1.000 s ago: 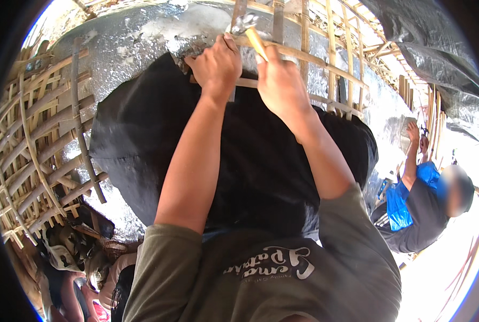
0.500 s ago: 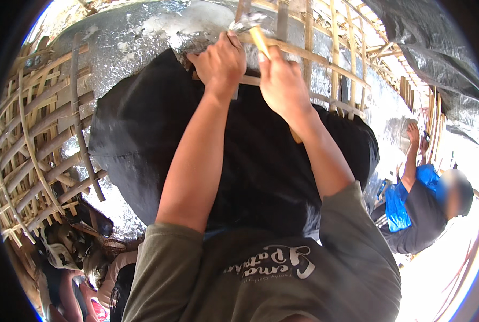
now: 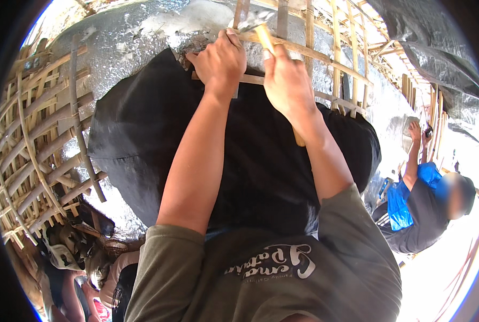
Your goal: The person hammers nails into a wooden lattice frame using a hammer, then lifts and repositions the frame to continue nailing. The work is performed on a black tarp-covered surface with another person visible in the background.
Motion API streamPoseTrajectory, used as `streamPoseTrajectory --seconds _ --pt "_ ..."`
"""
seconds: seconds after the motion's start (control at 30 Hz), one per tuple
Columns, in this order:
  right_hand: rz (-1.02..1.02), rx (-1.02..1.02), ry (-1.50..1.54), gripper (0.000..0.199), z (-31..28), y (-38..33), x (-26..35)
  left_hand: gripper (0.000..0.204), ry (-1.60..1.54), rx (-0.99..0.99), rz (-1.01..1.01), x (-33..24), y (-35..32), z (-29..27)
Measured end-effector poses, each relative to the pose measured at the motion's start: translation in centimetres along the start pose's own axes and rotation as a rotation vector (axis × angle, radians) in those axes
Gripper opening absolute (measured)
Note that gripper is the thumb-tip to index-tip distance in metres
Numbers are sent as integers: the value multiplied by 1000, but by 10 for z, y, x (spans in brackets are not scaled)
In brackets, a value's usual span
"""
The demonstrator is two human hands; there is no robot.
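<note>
My right hand (image 3: 290, 83) is wrapped round a hammer (image 3: 264, 38) with a yellowish handle; the handle's end shows below my wrist. The metal hammer head is raised beside the fingertips of my left hand (image 3: 220, 60), near a brown upright slat (image 3: 241, 13). My left fingers are pinched together against the slat's lower part; whatever they hold is too small or hidden. Below both hands a large black cloth (image 3: 250, 155) hangs in front of me, with a pale wooden strip (image 3: 252, 79) at its top, partly behind my left hand.
Bamboo lattice (image 3: 41, 145) leans at the left, and more bamboo slats (image 3: 336, 48) run across the upper right. Silvery sheeting (image 3: 116, 37) covers the wall. A co-worker (image 3: 424, 214) in dark clothes reaches up at the right. People's limbs (image 3: 73, 290) show at lower left.
The hammer and my right hand have shifted slightly to the right, and the hammer head is now tilted differently. My left hand stays in place. The co-worker has barely moved.
</note>
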State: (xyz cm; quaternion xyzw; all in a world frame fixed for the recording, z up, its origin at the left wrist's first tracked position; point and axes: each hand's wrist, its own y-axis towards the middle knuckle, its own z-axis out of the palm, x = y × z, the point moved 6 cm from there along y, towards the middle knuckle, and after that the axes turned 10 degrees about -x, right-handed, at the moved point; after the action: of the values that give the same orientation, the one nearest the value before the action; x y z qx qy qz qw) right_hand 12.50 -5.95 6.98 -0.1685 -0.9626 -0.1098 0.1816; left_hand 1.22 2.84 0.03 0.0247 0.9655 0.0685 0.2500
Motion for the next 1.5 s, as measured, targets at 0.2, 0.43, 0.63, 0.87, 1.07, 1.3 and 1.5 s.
streamPoseTrajectory --seconds 0.2,0.43,0.63,0.87,1.07,1.3,1.5 --pt "-44 -264 135 17 -18 2 9 43 12 -117 48 -3 -1 4" --pt "-142 -347 209 19 -37 -8 20 44 26 -151 60 -3 -3 0" --pt "-99 -166 31 16 -8 -2 10 42 -33 -219 53 0 2 8" --pt "-58 8 -52 25 16 -2 0 44 9 -110 67 -3 -1 7" --pt "-58 -203 130 17 -15 -8 13 45 16 -55 -10 -2 -1 7" --pt "-81 -314 262 27 -36 -5 19 45 2 -91 4 0 0 6" --pt "-72 -158 80 15 -10 -5 11 43 -23 -149 -5 2 -2 10"
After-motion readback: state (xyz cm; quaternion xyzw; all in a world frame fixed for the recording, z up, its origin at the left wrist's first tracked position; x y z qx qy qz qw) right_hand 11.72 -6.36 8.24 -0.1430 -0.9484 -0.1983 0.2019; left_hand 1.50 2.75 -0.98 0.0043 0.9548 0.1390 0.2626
